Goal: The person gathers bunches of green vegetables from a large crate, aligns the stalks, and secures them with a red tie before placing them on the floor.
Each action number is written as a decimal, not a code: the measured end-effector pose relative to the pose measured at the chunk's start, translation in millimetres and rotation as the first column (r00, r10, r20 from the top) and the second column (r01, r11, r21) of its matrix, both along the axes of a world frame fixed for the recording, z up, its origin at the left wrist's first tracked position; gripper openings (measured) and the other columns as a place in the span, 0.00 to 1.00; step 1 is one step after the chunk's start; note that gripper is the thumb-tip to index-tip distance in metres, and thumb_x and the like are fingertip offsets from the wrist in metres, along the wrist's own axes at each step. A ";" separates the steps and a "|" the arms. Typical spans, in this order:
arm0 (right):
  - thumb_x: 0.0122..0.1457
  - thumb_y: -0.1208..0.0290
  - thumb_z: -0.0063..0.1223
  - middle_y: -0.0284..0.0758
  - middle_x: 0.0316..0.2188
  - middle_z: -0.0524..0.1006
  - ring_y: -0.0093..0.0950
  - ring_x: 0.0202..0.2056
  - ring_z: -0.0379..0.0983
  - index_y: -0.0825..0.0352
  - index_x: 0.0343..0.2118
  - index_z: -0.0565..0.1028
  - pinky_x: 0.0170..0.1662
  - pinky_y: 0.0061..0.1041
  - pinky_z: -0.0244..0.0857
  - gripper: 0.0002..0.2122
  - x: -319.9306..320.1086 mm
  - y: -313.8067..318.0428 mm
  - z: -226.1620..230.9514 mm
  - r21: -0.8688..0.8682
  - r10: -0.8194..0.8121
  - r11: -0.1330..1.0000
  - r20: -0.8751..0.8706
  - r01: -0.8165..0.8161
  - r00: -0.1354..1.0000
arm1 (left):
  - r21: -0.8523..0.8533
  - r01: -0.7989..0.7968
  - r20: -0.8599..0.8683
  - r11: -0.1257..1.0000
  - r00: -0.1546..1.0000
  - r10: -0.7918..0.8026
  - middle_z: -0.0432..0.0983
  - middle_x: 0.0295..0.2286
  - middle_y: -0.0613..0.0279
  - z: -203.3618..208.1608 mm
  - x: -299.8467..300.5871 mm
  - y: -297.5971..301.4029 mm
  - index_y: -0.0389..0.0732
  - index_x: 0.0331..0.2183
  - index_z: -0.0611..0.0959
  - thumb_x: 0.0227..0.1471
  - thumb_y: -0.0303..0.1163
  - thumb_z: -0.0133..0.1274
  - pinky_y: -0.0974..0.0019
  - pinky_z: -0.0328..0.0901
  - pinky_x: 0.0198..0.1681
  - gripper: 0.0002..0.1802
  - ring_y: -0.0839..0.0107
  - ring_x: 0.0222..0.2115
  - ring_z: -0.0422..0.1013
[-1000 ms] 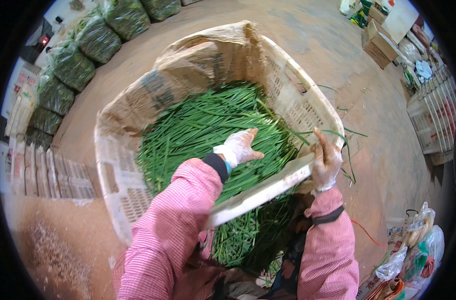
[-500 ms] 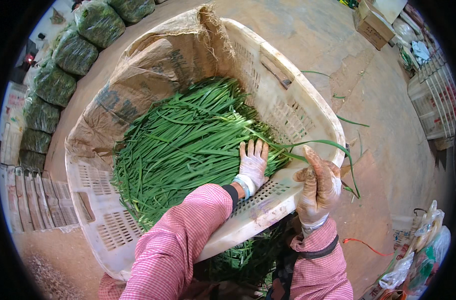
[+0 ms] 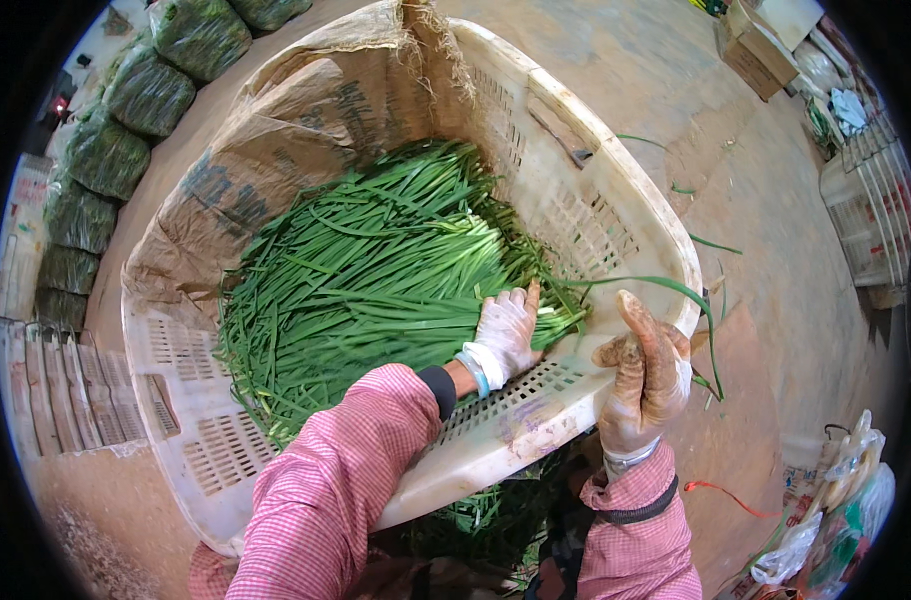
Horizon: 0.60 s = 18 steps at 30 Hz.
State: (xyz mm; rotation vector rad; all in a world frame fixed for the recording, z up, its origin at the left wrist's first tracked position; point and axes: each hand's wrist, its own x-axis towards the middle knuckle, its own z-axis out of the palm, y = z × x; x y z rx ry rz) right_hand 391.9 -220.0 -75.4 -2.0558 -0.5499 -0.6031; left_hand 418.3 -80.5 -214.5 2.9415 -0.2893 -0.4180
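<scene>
A large off-white plastic basket (image 3: 536, 440) holds a thick heap of long green garlic chives (image 3: 366, 260), their pale stem ends toward the right. My left hand (image 3: 506, 330), in a thin whitish glove, reaches into the basket and closes round a bunch of the chives near the stem ends; some fingertips are hidden among the leaves. Beside the basket's right rim is my right hand (image 3: 648, 385), its soiled glove palm up, with the index finger stretched and the others loosely bent, holding nothing. One long loose leaf (image 3: 676, 287) hangs over the rim just beyond it.
Brown woven sacking (image 3: 296, 130) lines the basket's far left side. Plastic-wrapped green bundles (image 3: 106, 160) are stacked at the left, above a white crate (image 3: 76, 395). A cardboard box (image 3: 756, 50), another crate (image 3: 871, 200) and plastic bags (image 3: 836, 510) stand along the right.
My left hand has gone from lying spread on the chives to closing round a bunch of them, which has shifted. My right hand stays beside the rim.
</scene>
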 end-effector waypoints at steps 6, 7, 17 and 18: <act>0.59 0.73 0.43 0.38 0.34 0.75 0.19 0.22 0.66 0.71 0.43 0.73 0.30 0.19 0.63 0.12 2.5 -2.3 -0.4 0.022 0.047 0.999 0.015 -0.047 0.999 | -0.192 0.155 -0.054 0.969 0.984 -0.168 0.66 0.39 0.47 1.7 29.0 11.8 0.34 0.40 0.76 0.28 0.56 0.60 0.59 0.60 0.44 0.41 0.53 0.42 0.63; 0.59 0.73 0.43 0.39 0.35 0.75 0.19 0.22 0.66 0.72 0.43 0.73 0.29 0.19 0.63 0.12 2.4 -1.9 -1.8 0.052 0.050 0.997 0.007 -0.050 0.999 | -0.220 0.180 -0.021 0.959 0.982 -0.189 0.66 0.39 0.46 -5.7 31.5 15.5 0.34 0.41 0.76 0.28 0.56 0.61 0.59 0.60 0.45 0.42 0.53 0.42 0.62; 0.61 0.70 0.41 0.43 0.40 0.74 0.20 0.21 0.67 0.72 0.44 0.70 0.28 0.20 0.64 0.13 4.5 -2.7 -5.0 0.025 0.082 0.996 0.064 -0.084 0.995 | -0.526 -0.246 -0.572 0.814 0.811 -0.124 0.60 0.51 0.39 -18.5 49.0 31.9 0.27 0.53 0.60 0.24 0.56 0.67 0.65 0.55 0.55 0.61 0.54 0.52 0.60; 0.61 0.70 0.40 0.43 0.40 0.74 0.20 0.21 0.67 0.72 0.44 0.70 0.28 0.20 0.64 0.13 3.7 -3.7 -5.4 0.018 0.081 0.996 0.056 -0.082 0.995 | -0.527 -0.219 -0.603 0.821 0.777 -0.180 0.59 0.51 0.39 -14.9 49.7 30.6 0.26 0.53 0.60 0.24 0.56 0.67 0.64 0.55 0.55 0.62 0.54 0.52 0.59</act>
